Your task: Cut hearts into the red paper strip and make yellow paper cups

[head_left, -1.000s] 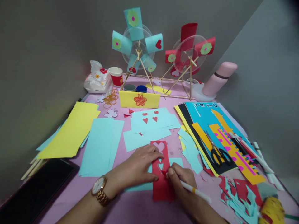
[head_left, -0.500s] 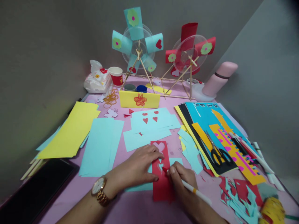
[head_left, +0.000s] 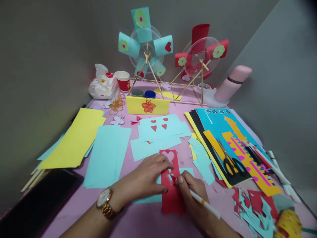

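Observation:
A red paper strip (head_left: 172, 201) lies in front of me, with a pale pink heart (head_left: 169, 155) at its top and small light-blue heart shapes below it. My left hand (head_left: 152, 173) rests on the strip's left side, fingers spread and pressing it down; a watch (head_left: 104, 197) is on that wrist. In my right hand (head_left: 194, 190) a white marker (head_left: 203, 202) with an orange band is gripped like a pen. Its red tip touches or hovers just over the strip beside a small blue heart. Light-blue paper (head_left: 148, 199) shows from under the strip.
Light-blue sheets with red hearts (head_left: 160, 127) lie ahead. Scissors (head_left: 232, 162) sit on stacked coloured paper at right, with paper scraps (head_left: 256, 211) nearer me. A phone (head_left: 42, 201) and yellow sheets (head_left: 71, 138) are left. Two paper-bladed wheels on sticks (head_left: 147, 59) stand behind.
My right hand and the marker have shifted slightly left, bringing the tip closer to the small blue heart. The marker's back end has swung left. My left hand stays put on the strip.

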`<action>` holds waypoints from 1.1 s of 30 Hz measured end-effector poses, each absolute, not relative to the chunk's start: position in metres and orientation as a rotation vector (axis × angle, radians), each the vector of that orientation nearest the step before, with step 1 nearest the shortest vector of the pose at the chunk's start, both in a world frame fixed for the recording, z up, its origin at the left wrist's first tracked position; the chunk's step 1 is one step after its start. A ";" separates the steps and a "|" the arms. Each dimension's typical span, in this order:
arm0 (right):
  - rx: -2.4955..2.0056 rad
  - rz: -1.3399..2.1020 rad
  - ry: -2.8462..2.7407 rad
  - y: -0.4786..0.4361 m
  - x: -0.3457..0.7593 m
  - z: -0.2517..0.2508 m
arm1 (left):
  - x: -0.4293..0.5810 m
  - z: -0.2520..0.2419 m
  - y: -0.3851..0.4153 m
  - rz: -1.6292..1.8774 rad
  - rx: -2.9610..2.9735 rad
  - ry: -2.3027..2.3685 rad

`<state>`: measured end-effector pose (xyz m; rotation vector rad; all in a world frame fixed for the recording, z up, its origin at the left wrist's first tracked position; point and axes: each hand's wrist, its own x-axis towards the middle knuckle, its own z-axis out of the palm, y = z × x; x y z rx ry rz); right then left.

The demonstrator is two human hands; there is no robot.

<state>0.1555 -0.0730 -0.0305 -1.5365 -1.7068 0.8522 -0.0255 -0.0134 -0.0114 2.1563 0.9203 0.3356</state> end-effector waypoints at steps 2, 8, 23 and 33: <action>-1.533 0.829 -1.704 -0.073 0.155 -0.030 | -0.025 -0.011 -0.013 0.331 2.153 0.920; -1.630 0.804 -1.686 -0.074 0.156 -0.032 | -0.025 -0.010 -0.014 0.322 2.151 0.930; -1.650 0.749 -1.689 -0.074 0.155 -0.034 | -0.025 -0.012 -0.013 0.338 2.162 0.926; -1.553 0.886 -1.648 -0.075 0.155 -0.030 | -0.025 -0.010 -0.014 0.314 2.152 0.934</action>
